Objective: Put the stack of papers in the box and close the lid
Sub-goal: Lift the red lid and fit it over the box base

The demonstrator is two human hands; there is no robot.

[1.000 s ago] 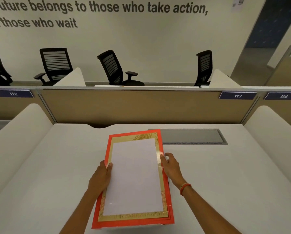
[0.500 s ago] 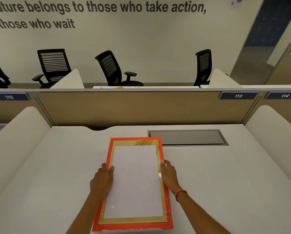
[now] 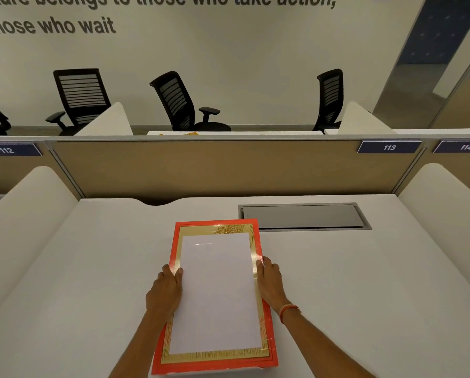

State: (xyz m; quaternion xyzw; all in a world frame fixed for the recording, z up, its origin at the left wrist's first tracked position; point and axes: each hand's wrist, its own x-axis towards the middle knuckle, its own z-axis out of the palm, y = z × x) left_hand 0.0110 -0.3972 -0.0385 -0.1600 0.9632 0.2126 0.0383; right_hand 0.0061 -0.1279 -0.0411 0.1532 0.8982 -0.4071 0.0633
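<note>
The box [image 3: 214,361] lies flat on the white counter [image 3: 364,296], long side running away from the person, and its red-and-gold lid looks closed. On top of that lid rests the stack of papers [image 3: 216,293], squared up inside the gold border, so the papers are on the box and not yet in it.

The left hand [image 3: 165,291] sits at the box's left edge, thumb lying over the margin of the papers and fingers curled down the side. The right hand [image 3: 270,282] mirrors it on the right edge, thumb on the gold border just beside the sheets, fingers wrapped over the rim; an orange band [image 3: 288,312] circles that wrist. Both are partly closed on the box's sides. I'd say that symmetric grip is there to steady or square the box, with the left thumb keeping the loose sheets from sliding off the glossy lid.

Placed so near the person's edge, the box leaves bare counter all round, handy for setting the papers aside while the lid is opened. The grey cable hatch [image 3: 304,216] lies just beyond the box's far right corner, apart from it.
</note>
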